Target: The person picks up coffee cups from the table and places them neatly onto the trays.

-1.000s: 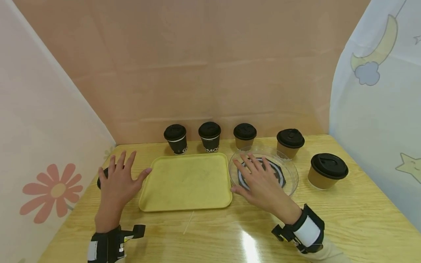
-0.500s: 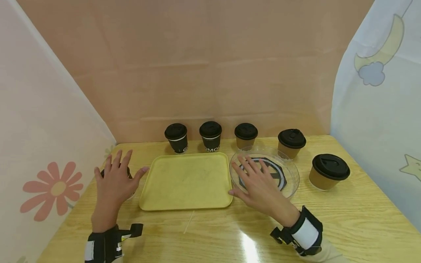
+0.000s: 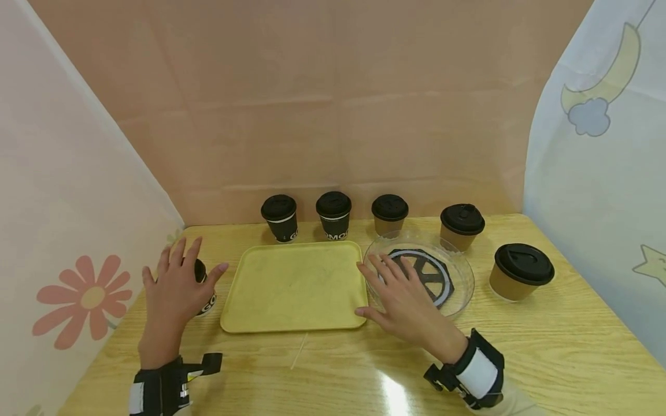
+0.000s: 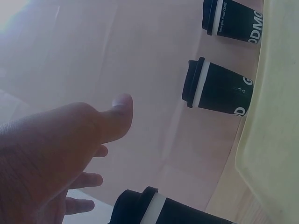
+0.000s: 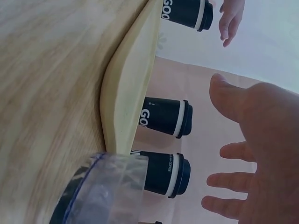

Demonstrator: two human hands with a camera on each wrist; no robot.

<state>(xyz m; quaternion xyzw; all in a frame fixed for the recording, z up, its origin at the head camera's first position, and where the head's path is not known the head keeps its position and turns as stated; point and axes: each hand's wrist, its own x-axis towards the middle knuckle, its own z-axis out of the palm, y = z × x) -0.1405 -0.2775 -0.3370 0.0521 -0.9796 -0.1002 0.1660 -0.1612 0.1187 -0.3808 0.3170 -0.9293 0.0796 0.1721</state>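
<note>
My left hand [image 3: 174, 294], fingers spread, hovers at the left of the table. It partly hides a black paper cup [image 3: 207, 304] with a black lid, and the left wrist view shows a gap between hand and cup. My right hand [image 3: 406, 306] is also spread and holds nothing. It is raised over the near left side of a clear round plastic dish [image 3: 462, 289], which has a black and grey spoked pattern at its bottom. Between the hands lies a yellow rectangular tray [image 3: 293, 289], apart from both.
Two black lidded cups, a left one [image 3: 283, 228] and a right one [image 3: 335, 225], stand behind the tray. Brown lidded cups follow to the right: one behind the dish [image 3: 388, 226], another [image 3: 457, 237], and a wider one [image 3: 512, 282]. Cloth walls border the wooden table [image 3: 551, 346].
My left hand has drifted left, uncovering more of the cup behind it. My right hand has shifted slightly left and nearer, showing more of the dish. The cups, tray and dish stay put.
</note>
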